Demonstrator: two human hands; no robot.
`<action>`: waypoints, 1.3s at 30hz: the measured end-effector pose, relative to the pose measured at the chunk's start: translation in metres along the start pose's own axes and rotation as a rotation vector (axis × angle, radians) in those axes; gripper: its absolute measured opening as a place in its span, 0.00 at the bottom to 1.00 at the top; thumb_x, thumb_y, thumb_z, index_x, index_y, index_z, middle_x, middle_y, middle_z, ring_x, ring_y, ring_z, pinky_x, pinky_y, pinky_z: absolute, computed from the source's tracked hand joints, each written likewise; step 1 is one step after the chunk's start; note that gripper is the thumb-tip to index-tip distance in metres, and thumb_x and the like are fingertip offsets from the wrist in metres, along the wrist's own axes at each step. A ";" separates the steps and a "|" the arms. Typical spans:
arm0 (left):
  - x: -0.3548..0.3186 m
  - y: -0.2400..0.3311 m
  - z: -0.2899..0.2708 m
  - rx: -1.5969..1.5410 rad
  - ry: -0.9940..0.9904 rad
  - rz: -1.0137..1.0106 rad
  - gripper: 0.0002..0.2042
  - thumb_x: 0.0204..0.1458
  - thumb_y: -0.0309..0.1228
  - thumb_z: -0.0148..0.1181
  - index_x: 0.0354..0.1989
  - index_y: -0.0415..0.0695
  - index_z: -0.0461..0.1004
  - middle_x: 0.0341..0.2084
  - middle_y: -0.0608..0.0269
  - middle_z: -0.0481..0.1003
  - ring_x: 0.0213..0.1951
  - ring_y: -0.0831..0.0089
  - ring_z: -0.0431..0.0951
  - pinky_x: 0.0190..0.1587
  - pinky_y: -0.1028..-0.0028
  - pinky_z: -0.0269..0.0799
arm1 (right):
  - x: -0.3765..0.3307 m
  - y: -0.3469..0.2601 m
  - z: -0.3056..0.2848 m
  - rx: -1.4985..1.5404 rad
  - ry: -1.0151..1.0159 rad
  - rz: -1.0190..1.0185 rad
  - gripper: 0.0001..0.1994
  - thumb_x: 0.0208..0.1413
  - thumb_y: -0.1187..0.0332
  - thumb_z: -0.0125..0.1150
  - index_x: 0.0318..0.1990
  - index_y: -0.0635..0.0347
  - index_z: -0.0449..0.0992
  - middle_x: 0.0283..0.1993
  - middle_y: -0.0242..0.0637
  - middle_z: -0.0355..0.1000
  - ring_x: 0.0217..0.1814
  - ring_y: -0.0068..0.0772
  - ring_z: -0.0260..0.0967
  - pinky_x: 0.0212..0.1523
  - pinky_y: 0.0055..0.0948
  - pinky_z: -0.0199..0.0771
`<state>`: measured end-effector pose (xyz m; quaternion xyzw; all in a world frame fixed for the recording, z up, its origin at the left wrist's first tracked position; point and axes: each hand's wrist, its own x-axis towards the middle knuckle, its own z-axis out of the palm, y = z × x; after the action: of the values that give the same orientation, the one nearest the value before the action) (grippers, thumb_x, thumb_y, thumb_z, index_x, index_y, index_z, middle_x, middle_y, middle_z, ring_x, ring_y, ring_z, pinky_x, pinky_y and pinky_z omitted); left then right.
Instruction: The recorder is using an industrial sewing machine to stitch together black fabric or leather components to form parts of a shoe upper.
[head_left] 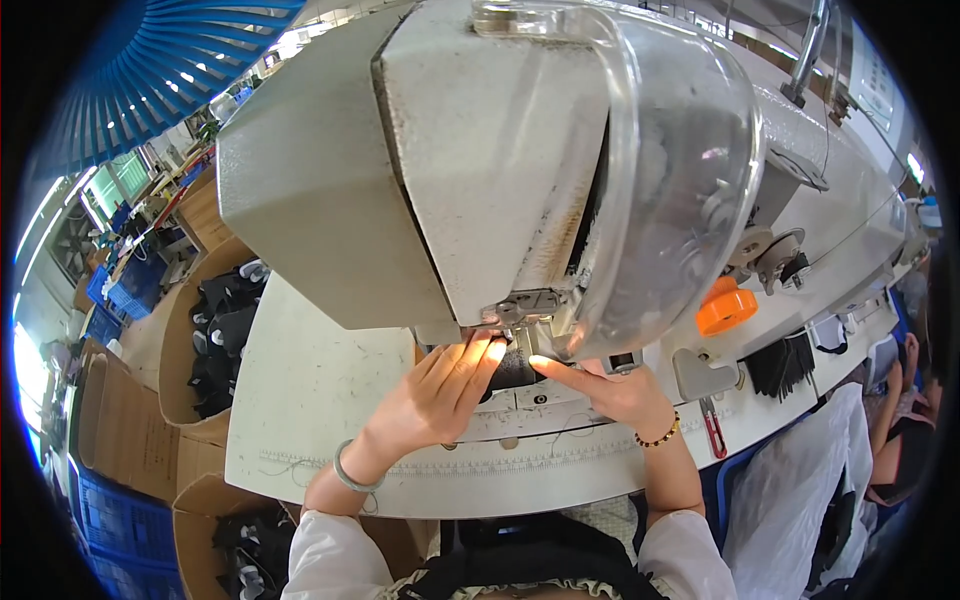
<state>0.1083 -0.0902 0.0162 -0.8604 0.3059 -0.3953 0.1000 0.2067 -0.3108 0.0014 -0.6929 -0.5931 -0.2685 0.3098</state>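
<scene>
In front of me the grey-white head of an industrial sewing machine [490,150] fills the upper middle. Under its needle area lies a small black fabric piece [515,369]. From the left, my left hand [440,390] has its fingers close together, their tips on the fabric beside the presser foot; it is closed on the piece. My right hand [625,393] reaches in from the other side, index finger stretched out and touching the fabric's right edge. Its other fingers are partly hidden. The lamp lights the fingertips, and the needle itself is hard to make out.
A curved clear guard [680,170] covers the machine's right side, above an orange knob [726,306]. Red-handled snips [713,428] and black strips [782,366] lie at the table's right. Cardboard boxes [130,420] of black pieces stand left. Another person [905,430] sits far right.
</scene>
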 end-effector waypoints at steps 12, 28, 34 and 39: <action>0.001 0.004 -0.002 0.062 -0.052 -0.003 0.19 0.38 0.20 0.55 0.42 0.26 0.68 0.36 0.47 0.72 0.33 0.64 0.74 0.36 0.73 0.73 | -0.008 0.006 0.004 0.015 0.006 0.029 0.30 0.27 0.80 0.54 0.45 0.40 0.76 0.37 0.31 0.69 0.35 0.28 0.66 0.38 0.21 0.66; -0.005 0.001 0.022 -0.021 0.190 -0.179 0.11 0.38 0.17 0.55 0.34 0.33 0.73 0.30 0.55 0.74 0.21 0.76 0.70 0.23 0.80 0.68 | 0.001 0.010 0.003 0.080 0.090 0.027 0.12 0.30 0.83 0.55 0.29 0.62 0.71 0.37 0.39 0.67 0.40 0.44 0.65 0.37 0.36 0.67; -0.005 0.001 0.027 0.015 0.226 -0.158 0.11 0.38 0.17 0.55 0.33 0.34 0.73 0.29 0.57 0.74 0.18 0.78 0.67 0.20 0.82 0.64 | -0.004 0.008 0.002 0.157 0.106 0.088 0.17 0.30 0.83 0.55 0.34 0.58 0.72 0.37 0.40 0.68 0.40 0.44 0.65 0.40 0.36 0.68; -0.003 0.000 0.024 -0.029 0.176 -0.202 0.12 0.37 0.18 0.56 0.33 0.36 0.74 0.29 0.59 0.75 0.21 0.78 0.69 0.22 0.81 0.65 | -0.008 0.011 0.005 0.205 0.086 0.140 0.20 0.30 0.82 0.55 0.37 0.55 0.73 0.39 0.40 0.68 0.41 0.45 0.66 0.41 0.36 0.68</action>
<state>0.1248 -0.0896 -0.0017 -0.8501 0.2312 -0.4728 0.0200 0.2164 -0.3132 -0.0090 -0.6851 -0.5538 -0.2136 0.4222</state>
